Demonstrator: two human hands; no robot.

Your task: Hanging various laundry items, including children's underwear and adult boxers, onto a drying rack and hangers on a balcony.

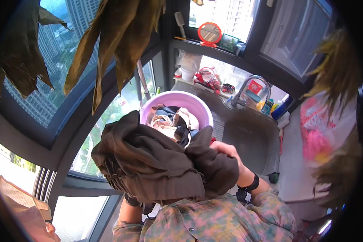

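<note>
A bunched dark brown garment (149, 161) hangs in front of my body, thick and folded, with a seam running across its lower part. My right hand (230, 154) is closed on its right side, fingers curled into the cloth. The cloth hides my left hand; only that forearm (130, 212) shows below, so its fingers cannot be seen. Just beyond the garment stands a round pink-purple basin (199, 105) with several light, blue and dark clothes (171, 121) heaped inside. The garment covers the near part of the basin.
Right of the basin is a grey stone sink (246, 139) with a curved metal faucet (246, 90). Bottles and small items line the ledge behind it. A red round mirror (209, 33) stands on the window sill. Dried brown leaves (127, 36) hang overhead. A plastic bag (322, 125) lies at right.
</note>
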